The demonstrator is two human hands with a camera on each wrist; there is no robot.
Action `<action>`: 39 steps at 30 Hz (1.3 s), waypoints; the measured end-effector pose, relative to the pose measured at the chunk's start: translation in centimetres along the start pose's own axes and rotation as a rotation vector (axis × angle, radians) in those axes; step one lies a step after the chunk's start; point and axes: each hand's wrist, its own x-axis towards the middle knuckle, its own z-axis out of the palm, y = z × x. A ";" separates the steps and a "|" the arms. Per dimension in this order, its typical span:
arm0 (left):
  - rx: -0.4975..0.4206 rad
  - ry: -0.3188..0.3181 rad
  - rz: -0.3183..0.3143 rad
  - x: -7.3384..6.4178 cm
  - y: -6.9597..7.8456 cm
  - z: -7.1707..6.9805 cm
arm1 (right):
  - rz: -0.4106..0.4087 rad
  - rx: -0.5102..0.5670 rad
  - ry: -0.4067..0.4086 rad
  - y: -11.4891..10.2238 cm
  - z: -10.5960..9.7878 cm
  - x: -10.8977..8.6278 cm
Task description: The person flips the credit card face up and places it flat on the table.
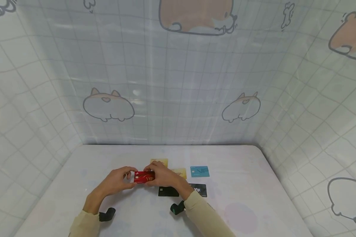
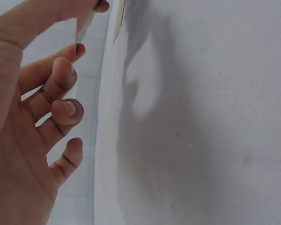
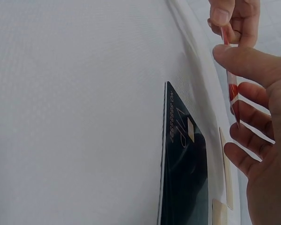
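Both hands hold a red VIP card (image 1: 142, 177) just above the white table, one at each end. At its left end, the thumb and a finger of my left hand (image 1: 115, 180) pinch the card's edges; the other fingers are loosely bent. Over the right end, my right hand (image 1: 164, 176) grips it between thumb and fingers and hides part of it. The right wrist view shows the card (image 3: 232, 91) edge-on, with the left hand (image 3: 243, 18) at its far end. Under the right forearm lies a black VIP card (image 1: 167, 191), also seen in the right wrist view (image 3: 185, 159).
Two gold cards (image 1: 163, 161) (image 1: 180, 172) lie behind the right hand, partly covered. To the right are a blue VIP card (image 1: 200, 171) and a dark grey Vip card (image 1: 200, 190). Patterned curtains (image 1: 178, 82) surround the white table (image 1: 240, 191) at the back and sides.
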 end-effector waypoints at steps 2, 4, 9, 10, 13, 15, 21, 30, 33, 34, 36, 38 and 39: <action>0.015 -0.004 -0.003 0.0 -0.1 0.0 | -0.001 -0.017 -0.001 0.0 0.0 0.0; 0.031 -0.006 -0.001 0.0 -0.3 0.1 | -0.002 -0.031 -0.001 0.1 0.1 0.0; 0.050 -0.012 -0.002 -0.1 -0.5 0.2 | 0.003 -0.058 -0.009 0.3 0.1 0.0; 0.049 -0.015 -0.006 -0.1 -0.4 0.2 | 0.005 -0.060 -0.012 0.3 0.1 0.0; 0.051 -0.027 -0.018 0.0 -0.3 0.3 | 0.013 -0.061 -0.020 0.2 0.1 0.0; 0.059 -0.033 -0.021 0.0 -0.3 0.4 | 0.015 -0.068 -0.024 0.2 0.1 -0.1; 0.065 -0.049 -0.029 0.1 -0.3 0.8 | 0.029 -0.095 -0.036 0.1 0.2 -0.2; 0.058 -0.081 -0.077 0.5 -0.7 1.4 | 0.035 -0.110 -0.048 -0.3 0.1 -0.4; 0.045 -0.085 -0.075 0.6 -0.7 1.5 | 0.029 -0.122 -0.048 -0.3 0.2 -0.4; 0.040 -0.086 -0.073 0.6 -0.7 1.6 | 0.027 -0.125 -0.049 -0.3 0.2 -0.4; 0.025 -0.089 -0.070 0.6 -0.8 1.6 | 0.025 -0.131 -0.050 -0.3 0.2 -0.4; 0.014 -0.094 -0.072 0.7 -0.8 1.7 | 0.023 -0.135 -0.051 -0.2 0.3 -0.4; 0.010 -0.096 -0.076 0.7 -0.8 1.7 | 0.022 -0.137 -0.050 -0.2 0.3 -0.4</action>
